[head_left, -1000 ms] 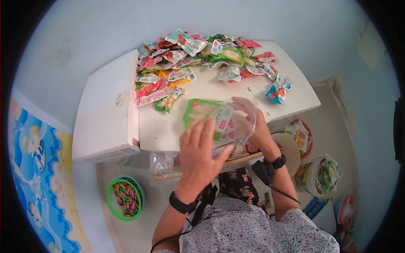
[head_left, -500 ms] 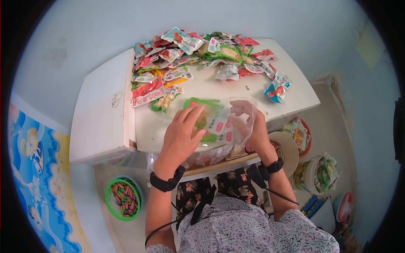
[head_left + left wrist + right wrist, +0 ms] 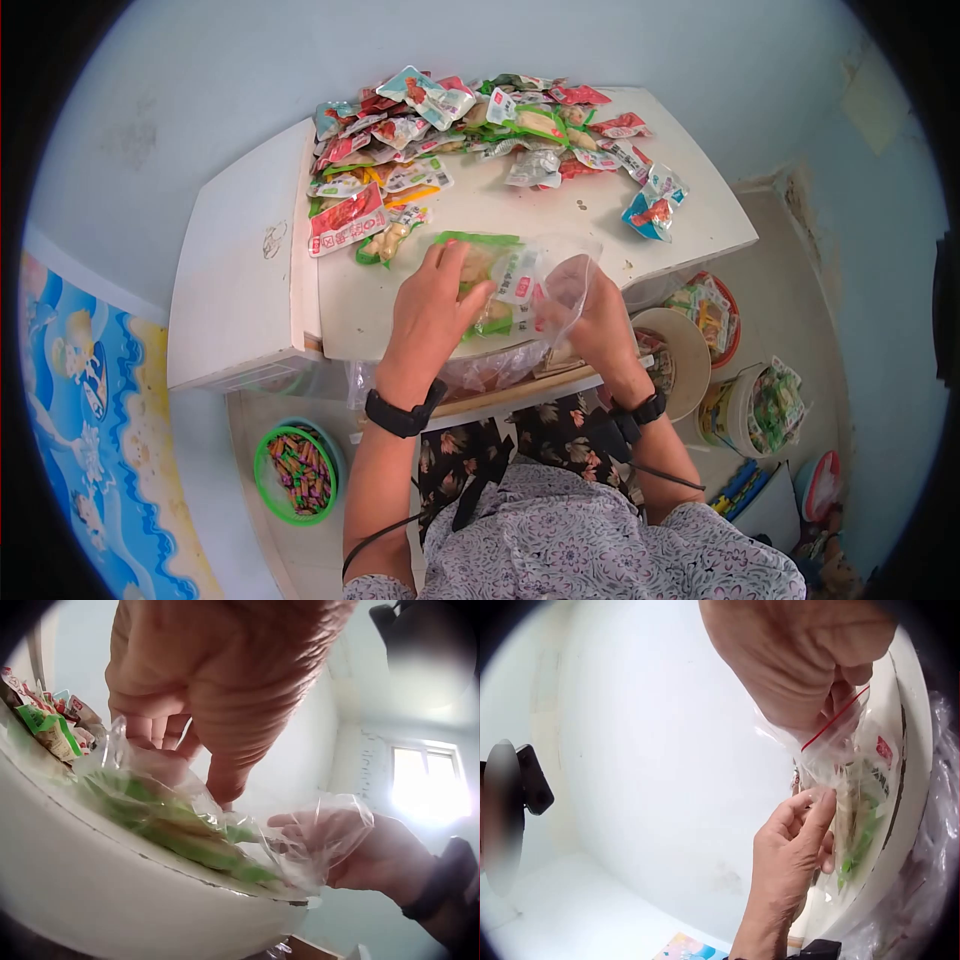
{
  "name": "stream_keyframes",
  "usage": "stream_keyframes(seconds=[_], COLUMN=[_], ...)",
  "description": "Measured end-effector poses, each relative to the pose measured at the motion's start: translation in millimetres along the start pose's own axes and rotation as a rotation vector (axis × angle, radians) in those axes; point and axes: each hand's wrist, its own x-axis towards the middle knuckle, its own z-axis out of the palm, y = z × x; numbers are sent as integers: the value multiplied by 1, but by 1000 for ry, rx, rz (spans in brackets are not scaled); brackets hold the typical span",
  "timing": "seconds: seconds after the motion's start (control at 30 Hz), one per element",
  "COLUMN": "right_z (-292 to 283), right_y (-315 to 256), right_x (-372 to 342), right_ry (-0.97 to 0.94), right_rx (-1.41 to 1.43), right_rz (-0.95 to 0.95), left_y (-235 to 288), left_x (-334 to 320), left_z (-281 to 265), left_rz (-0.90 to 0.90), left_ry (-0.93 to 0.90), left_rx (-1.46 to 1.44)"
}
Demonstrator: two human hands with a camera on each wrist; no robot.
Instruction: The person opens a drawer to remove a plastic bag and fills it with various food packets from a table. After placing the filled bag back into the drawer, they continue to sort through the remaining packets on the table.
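A clear zip bag with a red seal line lies near the front edge of the white table. Inside it show green-and-clear snack packets with white and red labels. My left hand bends over the bag's left side; in the right wrist view the thumb and forefinger of that left hand pinch the film. At the bag's mouth is my right hand, its fingers within the loose film. The left wrist view shows the right hand with fingers extended behind the film.
Many snack packets are heaped at the table's back. A blue packet lies at the right. A green basket of small wrapped pieces stands on the floor at left; a white bucket and red basket stand at right.
My left hand has come down from above the bag to its left side. The right hand's fingers have drawn closer together at the bag's mouth.
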Motion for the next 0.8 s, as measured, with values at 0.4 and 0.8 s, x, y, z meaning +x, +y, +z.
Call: stream_keyframes(seconds=[0.4, 0.8], right_z=[-9, -11], right_y=[-4, -4], right_x=[-8, -14], right_ry=[-323, -168], right_rx=[201, 317], right_rz=[84, 230], left_y=[17, -15], left_x=[14, -23], left_z=[17, 17], left_rz=[-165, -421], left_ry=[39, 304], left_rx=[203, -583])
